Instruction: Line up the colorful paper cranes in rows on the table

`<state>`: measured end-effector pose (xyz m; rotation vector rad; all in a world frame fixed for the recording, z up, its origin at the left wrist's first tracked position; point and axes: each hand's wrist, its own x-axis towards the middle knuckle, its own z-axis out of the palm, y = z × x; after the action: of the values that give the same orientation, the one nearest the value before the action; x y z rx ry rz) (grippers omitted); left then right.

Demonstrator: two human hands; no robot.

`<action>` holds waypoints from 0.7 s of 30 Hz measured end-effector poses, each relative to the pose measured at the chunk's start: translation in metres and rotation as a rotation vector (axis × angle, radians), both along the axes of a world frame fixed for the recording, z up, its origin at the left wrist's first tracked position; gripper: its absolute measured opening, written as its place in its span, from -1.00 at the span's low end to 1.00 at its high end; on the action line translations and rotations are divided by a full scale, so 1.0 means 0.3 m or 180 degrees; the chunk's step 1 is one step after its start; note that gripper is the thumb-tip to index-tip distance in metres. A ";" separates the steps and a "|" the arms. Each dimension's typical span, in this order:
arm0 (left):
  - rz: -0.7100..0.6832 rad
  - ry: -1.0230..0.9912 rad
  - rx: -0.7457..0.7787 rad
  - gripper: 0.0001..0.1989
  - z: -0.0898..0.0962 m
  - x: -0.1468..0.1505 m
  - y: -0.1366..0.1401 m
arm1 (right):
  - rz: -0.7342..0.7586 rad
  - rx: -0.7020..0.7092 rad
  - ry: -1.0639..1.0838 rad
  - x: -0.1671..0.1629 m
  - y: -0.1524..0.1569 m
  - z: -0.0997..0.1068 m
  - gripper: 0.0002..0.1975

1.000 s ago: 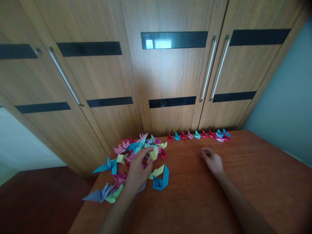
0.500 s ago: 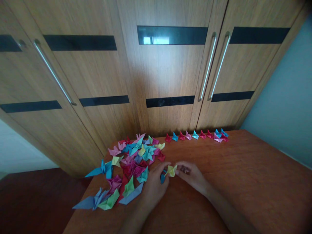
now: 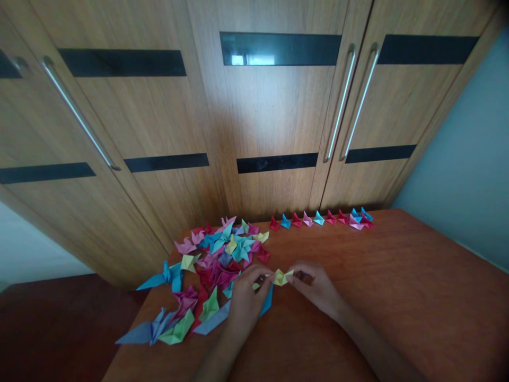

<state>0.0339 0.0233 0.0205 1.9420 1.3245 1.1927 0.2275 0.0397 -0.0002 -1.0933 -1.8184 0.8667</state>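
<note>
Between my two hands is a small yellow origami boat [image 3: 280,278], its folded paper points sticking out to the sides. My left hand [image 3: 247,297] pinches its left end between thumb and fingers. The right end is in the fingertips of my right hand [image 3: 317,289]. A piece of blue folded paper [image 3: 267,303] shows beside my left hand, partly hidden by it. Left of that hand lies a loose heap of colourful origami [image 3: 218,273], with green, pink, red, blue and lilac pieces overlapping.
Along the table's back edge runs a row of small origami boats [image 3: 307,218], ending in a little cluster [image 3: 361,218] at the right. The brown table [image 3: 397,286] meets a wooden wardrobe [image 3: 274,191] with metal handles. A pale blue wall [image 3: 465,175] stands at the right.
My hands have drawn slightly apart, each holding one end of the yellow origami boat. More of the blue paper shows below my left hand. The view has tilted a little.
</note>
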 end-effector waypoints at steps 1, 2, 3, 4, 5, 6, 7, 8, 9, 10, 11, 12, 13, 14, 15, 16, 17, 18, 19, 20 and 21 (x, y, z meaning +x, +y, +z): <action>0.0014 0.0014 0.0018 -0.87 0.000 0.000 0.000 | 0.0010 0.0005 -0.0096 0.001 0.001 -0.003 -0.75; 0.0027 0.0034 0.0028 -0.87 -0.001 0.000 0.000 | 0.0018 0.0024 -0.0189 0.004 0.004 -0.006 -0.75; 0.0040 0.0053 0.0032 -0.87 -0.002 0.000 0.000 | 0.0016 0.0055 -0.0271 0.011 0.010 -0.010 -0.75; 0.0059 0.0067 0.0031 -0.87 -0.003 0.000 0.000 | -0.0010 0.0098 -0.0328 0.024 0.019 -0.014 -0.75; 0.0082 0.0074 0.0029 -0.86 -0.003 0.001 -0.001 | -0.0081 0.0146 -0.0347 0.044 0.031 -0.018 -0.75; 0.0110 0.0075 0.0028 -0.85 -0.004 0.001 -0.001 | -0.0209 0.0187 -0.0323 0.072 0.047 -0.024 -0.74; 0.0134 0.0075 0.0031 -0.84 -0.004 0.001 -0.002 | -0.0407 0.0213 -0.0267 0.109 0.066 -0.032 -0.72; 0.0146 0.0077 0.0037 -0.83 -0.004 0.002 -0.004 | -0.0689 0.0223 -0.0191 0.155 0.087 -0.041 -0.70; 0.0138 0.0086 0.0046 -0.83 -0.005 0.002 -0.005 | -0.1014 0.0214 -0.0144 0.208 0.108 -0.052 -0.67; 0.0115 0.0096 0.0056 -0.82 -0.005 0.003 -0.007 | -0.1457 0.0212 -0.0151 0.266 0.129 -0.064 -0.63; 0.0084 0.0105 0.0065 -0.82 -0.005 0.003 -0.010 | -0.1944 0.0205 -0.0258 0.325 0.148 -0.078 -0.60; 0.0055 0.0114 0.0070 -0.81 -0.005 0.003 -0.013 | -0.2323 0.0146 -0.0497 0.381 0.166 -0.092 -0.59; 0.0031 0.0122 0.0069 -0.80 -0.005 0.002 -0.017 | -0.2671 0.0082 -0.0773 0.432 0.181 -0.105 -0.59; 0.0010 0.0136 0.0062 -0.79 -0.006 0.001 -0.021 | -0.2883 -0.0031 -0.1099 0.473 0.194 -0.116 -0.59; -0.0005 0.0153 0.0059 -0.79 -0.007 -0.002 -0.027 | -0.3032 -0.0191 -0.1414 0.504 0.205 -0.125 -0.59; -0.0015 0.0171 0.0059 -0.78 -0.008 -0.005 -0.032 | -0.3113 -0.0368 -0.1704 0.525 0.216 -0.130 -0.58; -0.0020 0.0193 0.0063 -0.77 -0.009 -0.010 -0.038 | -0.3130 -0.0550 -0.1964 0.535 0.226 -0.132 -0.58; -0.0014 0.0212 0.0072 -0.77 -0.010 -0.015 -0.044 | -0.3116 -0.0716 -0.2181 0.536 0.236 -0.131 -0.57; -0.0001 0.0227 0.0082 -0.77 -0.012 -0.021 -0.049 | -0.3085 -0.0851 -0.2356 0.531 0.247 -0.127 -0.56; 0.0017 0.0237 0.0087 -0.76 -0.013 -0.028 -0.053 | -0.3051 -0.0947 -0.2488 0.523 0.259 -0.122 -0.55; 0.0035 0.0242 0.0087 -0.76 -0.014 -0.033 -0.055 | -0.3031 -0.1012 -0.2581 0.514 0.271 -0.116 -0.55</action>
<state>0.0239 0.0067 0.0163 2.0200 1.3654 1.1585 0.3818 0.1209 -0.0349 -2.4762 -1.4101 0.1015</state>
